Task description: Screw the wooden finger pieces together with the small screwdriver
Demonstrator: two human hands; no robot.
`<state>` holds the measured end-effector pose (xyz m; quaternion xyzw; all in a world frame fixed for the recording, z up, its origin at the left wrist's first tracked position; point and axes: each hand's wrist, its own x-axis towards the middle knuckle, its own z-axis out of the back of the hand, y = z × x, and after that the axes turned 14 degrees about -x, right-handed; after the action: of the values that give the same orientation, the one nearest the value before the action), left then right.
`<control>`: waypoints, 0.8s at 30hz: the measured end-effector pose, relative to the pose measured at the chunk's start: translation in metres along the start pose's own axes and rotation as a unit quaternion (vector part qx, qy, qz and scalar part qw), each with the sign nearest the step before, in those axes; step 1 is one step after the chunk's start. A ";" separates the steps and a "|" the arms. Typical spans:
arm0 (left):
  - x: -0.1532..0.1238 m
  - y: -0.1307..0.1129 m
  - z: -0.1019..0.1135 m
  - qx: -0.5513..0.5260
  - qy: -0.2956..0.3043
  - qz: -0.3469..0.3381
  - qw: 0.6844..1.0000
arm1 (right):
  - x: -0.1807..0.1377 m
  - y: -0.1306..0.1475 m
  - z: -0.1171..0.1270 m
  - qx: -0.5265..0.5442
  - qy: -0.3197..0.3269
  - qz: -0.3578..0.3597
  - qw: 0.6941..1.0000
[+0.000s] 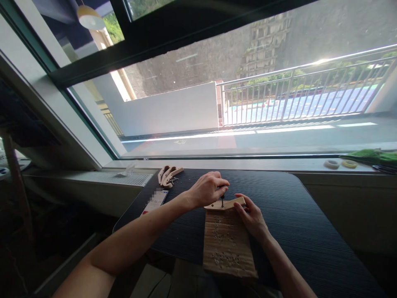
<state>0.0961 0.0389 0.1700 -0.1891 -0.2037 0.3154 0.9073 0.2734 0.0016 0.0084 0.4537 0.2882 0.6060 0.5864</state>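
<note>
The pale, flat wooden piece with angled ends (225, 204) lies on the far edge of a brown, pitted cardboard sheet (228, 244), which sits on the dark, grained table (294, 215) in front of me. At far left on the table lies a small pile of similar pale wooden pieces (169, 175), with a white card (155, 201) nearer to me. My left hand (206, 189) is clenched around a small dark tool (222, 201) whose tip stands upright on the wooden piece. My right hand (252, 217) grips the piece's right end, fingers curled over its edge. I reckon the tip could skid off if I press at a slant, or the piece could swivel under a loosened grip, since the fingers of my right hand sit close to it.
</note>
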 end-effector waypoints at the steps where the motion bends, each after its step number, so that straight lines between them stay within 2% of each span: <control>1: 0.000 0.000 0.000 0.002 -0.003 -0.002 1.000 | 0.000 0.000 0.000 0.000 -0.002 0.002 1.000; 10: 0.002 0.002 -0.005 0.052 -0.008 -0.026 0.998 | 0.001 0.000 0.000 -0.010 -0.013 0.014 1.000; 20: 0.005 0.006 -0.006 0.010 -0.032 -0.016 0.999 | 0.000 -0.001 0.001 -0.005 -0.003 0.004 1.000; 24: 0.004 0.004 -0.002 0.014 -0.020 -0.006 1.000 | 0.000 -0.001 0.001 0.002 -0.001 0.003 1.000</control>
<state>0.0977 0.0440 0.1671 -0.1689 -0.2189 0.3162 0.9075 0.2745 0.0012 0.0077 0.4560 0.2874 0.6071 0.5839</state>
